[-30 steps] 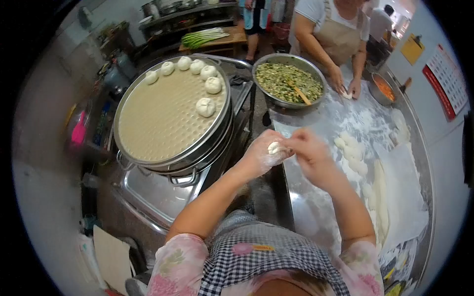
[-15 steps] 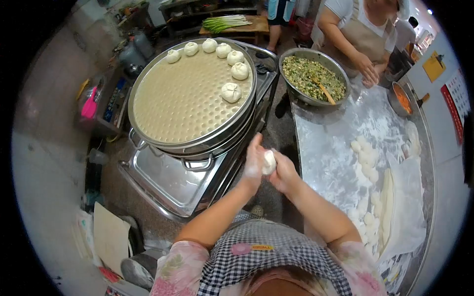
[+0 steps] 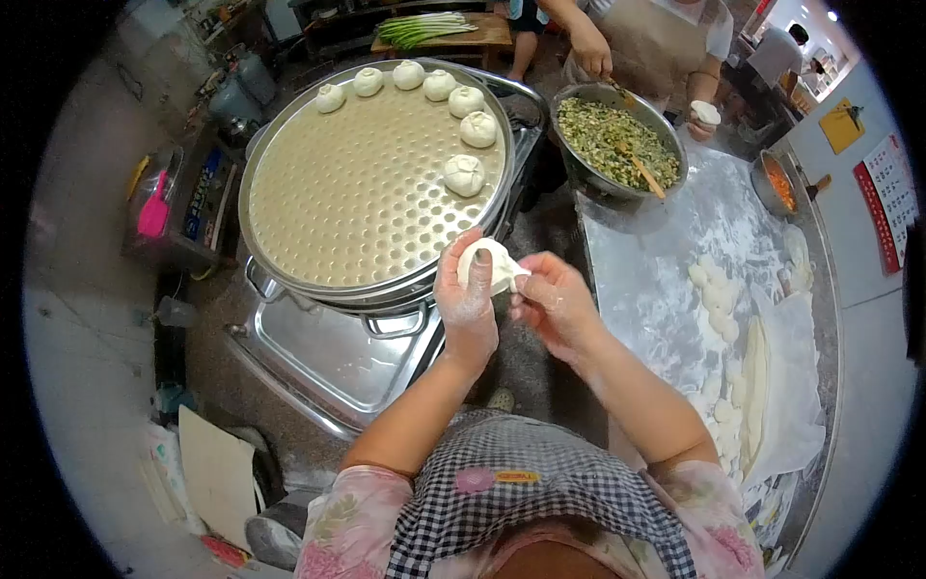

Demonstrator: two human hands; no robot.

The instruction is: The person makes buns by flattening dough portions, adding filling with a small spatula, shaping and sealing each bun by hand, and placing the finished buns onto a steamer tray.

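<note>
Held in mid-air between the dimpled round tray (image 3: pixel 333 203) and the floured desk (image 3: pixel 632 256): a piece of white dough (image 3: pixel 502 270), cradled in the loosely curled left hand (image 3: pixel 468 317), thumb across its face, and pinched at the edge between thumb and fingertips of the partly closed right hand (image 3: pixel 559 305). Probably light, soft and stretchy, easily torn; best supported from beneath and taken lightly by the rim. Hidden from this angle: its underside and any filling inside. Cut off above: a co-worker's head.
</note>
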